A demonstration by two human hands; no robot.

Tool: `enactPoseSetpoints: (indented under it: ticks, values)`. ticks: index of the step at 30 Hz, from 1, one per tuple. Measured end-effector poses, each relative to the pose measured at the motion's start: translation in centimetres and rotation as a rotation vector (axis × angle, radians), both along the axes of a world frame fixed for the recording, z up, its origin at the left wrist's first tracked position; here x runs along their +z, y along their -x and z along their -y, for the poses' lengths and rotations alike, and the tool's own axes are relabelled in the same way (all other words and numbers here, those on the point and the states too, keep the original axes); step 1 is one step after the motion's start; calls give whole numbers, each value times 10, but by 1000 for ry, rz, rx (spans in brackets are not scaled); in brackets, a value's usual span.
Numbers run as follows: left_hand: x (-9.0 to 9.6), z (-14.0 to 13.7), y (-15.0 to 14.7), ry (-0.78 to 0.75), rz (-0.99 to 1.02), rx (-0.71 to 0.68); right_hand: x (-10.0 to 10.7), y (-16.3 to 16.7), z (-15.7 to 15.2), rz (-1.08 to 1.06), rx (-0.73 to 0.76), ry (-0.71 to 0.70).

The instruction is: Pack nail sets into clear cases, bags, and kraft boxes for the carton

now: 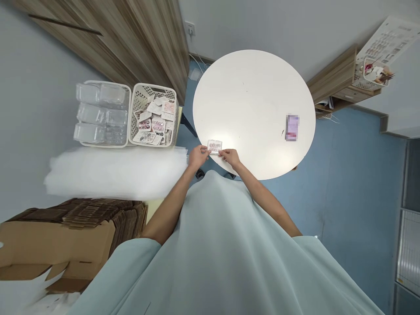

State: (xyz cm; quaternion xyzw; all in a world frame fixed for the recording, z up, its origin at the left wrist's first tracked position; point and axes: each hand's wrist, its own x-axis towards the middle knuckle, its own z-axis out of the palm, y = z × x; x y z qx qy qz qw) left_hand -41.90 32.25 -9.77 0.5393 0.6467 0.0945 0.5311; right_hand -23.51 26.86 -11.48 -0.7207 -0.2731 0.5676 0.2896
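Note:
Between my two hands is a small, flat, clear pack [215,146] with rows of pink oval pieces on a white card. It is over the near left edge of the round white table [252,100]. My left hand [198,156] pinches its left lower corner, thumb and fingers closed. At the right lower corner, the fingers of my right hand [230,157] are closed on the same pack. Whether the pack touches the tabletop I cannot tell.
Left of the table, a white basket [132,139] holds several similar carded packs. Beside it, another basket [128,94] holds clear plastic boxes [90,113]. Nearer lie white translucent sheets [114,173] and flattened cardboard boxes [95,212]. A blurred purple item [292,127] lies on the table's right.

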Motion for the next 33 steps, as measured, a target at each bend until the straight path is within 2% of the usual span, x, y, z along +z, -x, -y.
enactPoseSetpoints:
  ticks: [8,11,15,19,24,28,33]
  values:
    - [-16,-1,-6,-64,-91,-131,-9,-2,-1,115,20,75]
    - [-13,0,-3,-66,-85,-133,-4,-4,-1,149,61,86]
    - [0,5,13,-88,-65,-108,8,-7,-3,251,139,117]
    - [14,20,52,-111,-39,-2,27,-2,-7,286,243,37]
    - [20,52,122,-191,-110,217,51,27,-16,272,427,-101]
    - [9,72,177,-299,-324,323,60,71,-31,288,586,-168]
    - [-21,72,221,-312,-481,368,62,136,-50,323,771,-235]
